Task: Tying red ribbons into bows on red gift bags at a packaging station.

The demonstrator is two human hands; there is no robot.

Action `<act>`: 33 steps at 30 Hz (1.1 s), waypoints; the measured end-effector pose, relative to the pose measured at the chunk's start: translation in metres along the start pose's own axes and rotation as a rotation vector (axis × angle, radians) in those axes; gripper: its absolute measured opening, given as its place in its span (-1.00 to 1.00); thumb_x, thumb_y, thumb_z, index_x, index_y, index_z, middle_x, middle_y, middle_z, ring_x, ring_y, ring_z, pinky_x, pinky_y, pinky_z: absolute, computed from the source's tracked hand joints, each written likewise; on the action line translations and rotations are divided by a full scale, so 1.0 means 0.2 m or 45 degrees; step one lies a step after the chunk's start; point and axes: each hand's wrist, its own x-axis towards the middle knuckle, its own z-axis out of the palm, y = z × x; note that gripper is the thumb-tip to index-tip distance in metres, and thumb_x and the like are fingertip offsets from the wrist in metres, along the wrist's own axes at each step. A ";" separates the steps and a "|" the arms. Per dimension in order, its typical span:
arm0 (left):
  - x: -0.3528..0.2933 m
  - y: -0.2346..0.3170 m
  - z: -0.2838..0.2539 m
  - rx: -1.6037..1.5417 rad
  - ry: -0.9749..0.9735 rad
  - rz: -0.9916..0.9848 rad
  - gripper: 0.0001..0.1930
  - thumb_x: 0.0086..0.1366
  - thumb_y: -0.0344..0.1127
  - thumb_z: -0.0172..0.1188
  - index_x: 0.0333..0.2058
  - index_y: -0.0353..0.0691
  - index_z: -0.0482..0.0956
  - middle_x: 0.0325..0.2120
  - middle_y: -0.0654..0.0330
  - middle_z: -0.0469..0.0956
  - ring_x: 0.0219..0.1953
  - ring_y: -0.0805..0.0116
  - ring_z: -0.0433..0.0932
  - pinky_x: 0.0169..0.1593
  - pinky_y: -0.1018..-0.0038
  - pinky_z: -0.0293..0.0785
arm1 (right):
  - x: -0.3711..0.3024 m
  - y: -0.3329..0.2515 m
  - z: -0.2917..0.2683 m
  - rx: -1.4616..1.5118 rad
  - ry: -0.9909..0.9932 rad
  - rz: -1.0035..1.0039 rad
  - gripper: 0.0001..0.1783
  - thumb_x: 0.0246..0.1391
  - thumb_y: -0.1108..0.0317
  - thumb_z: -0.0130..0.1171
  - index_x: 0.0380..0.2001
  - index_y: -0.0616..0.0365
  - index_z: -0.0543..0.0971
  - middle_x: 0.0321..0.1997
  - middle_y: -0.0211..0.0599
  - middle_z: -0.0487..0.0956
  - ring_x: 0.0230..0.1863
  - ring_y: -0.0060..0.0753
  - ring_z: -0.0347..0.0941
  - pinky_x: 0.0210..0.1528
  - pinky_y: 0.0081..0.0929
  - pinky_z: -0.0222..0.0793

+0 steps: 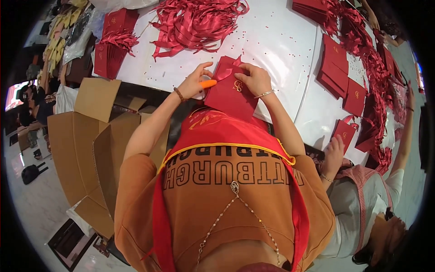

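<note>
A red paper gift bag (pixel 233 97) with a gold emblem lies flat before me, its lower part over the table's near edge. A shiny red ribbon (pixel 224 72) crosses its upper part. At the bag's left edge is my left hand (pixel 194 82), fingers bent and apart, wearing a beaded bracelet. An orange cover sits on one of its digits, whose tip touches the bag beside the ribbon. My right hand (pixel 255 81), with a metal bangle, rests over the bag's upper right. Its thumb and fingers pinch the ribbon near the top edge.
Loose red ribbons (pixel 195 25) are heaped beyond my hands. Red bags stand in a stack (pixel 108 59) at the far left. More bags (pixel 333 68) and ribbons line the right. An open cardboard box (pixel 77 149) is at my left. A co-worker's hand (pixel 334 156) reaches in at right.
</note>
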 end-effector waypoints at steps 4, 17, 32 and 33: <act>-0.12 0.01 -0.09 -0.094 -0.180 -0.136 -0.36 0.06 -0.53 0.16 0.12 -0.12 0.12 -0.45 0.31 0.40 -0.47 0.65 0.37 -0.45 0.73 0.25 | 0.02 0.02 -0.01 -0.116 0.029 -0.026 -0.67 -0.15 0.10 0.17 -0.30 0.01 0.55 -0.47 -0.24 0.57 -0.40 -0.22 0.49 -0.36 -0.33 0.35; -0.34 0.35 -0.25 -1.010 0.277 0.434 -0.61 0.07 -0.48 0.13 -0.07 -0.35 0.37 -0.44 0.21 0.42 -0.42 0.45 0.41 -0.28 0.50 0.36 | 0.05 -0.09 -0.02 -0.368 0.012 -0.208 -0.71 -0.13 0.12 0.15 -0.31 -0.02 0.55 -0.46 -0.23 0.57 -0.43 -0.19 0.49 -0.38 -0.32 0.35; 0.09 0.23 0.07 1.460 0.276 0.536 -0.84 0.11 -0.25 0.02 -0.41 -0.16 0.53 -0.43 0.24 0.48 -0.29 0.19 0.40 -0.26 0.30 0.16 | -0.03 -0.10 -0.11 -0.406 0.097 -0.456 -0.72 -0.31 0.23 0.28 -0.45 0.08 0.52 -0.33 -0.24 0.38 -0.26 -0.12 0.30 -0.27 -0.25 0.27; 0.09 0.23 0.05 1.452 0.267 0.519 -0.83 0.11 -0.25 0.02 -0.40 -0.16 0.52 -0.43 0.22 0.48 -0.30 0.19 0.41 -0.26 0.30 0.15 | -0.04 -0.06 -0.13 -0.348 0.142 -0.491 -0.72 -0.30 0.26 0.28 -0.42 0.06 0.52 -0.33 -0.22 0.36 -0.30 -0.12 0.32 -0.28 -0.27 0.28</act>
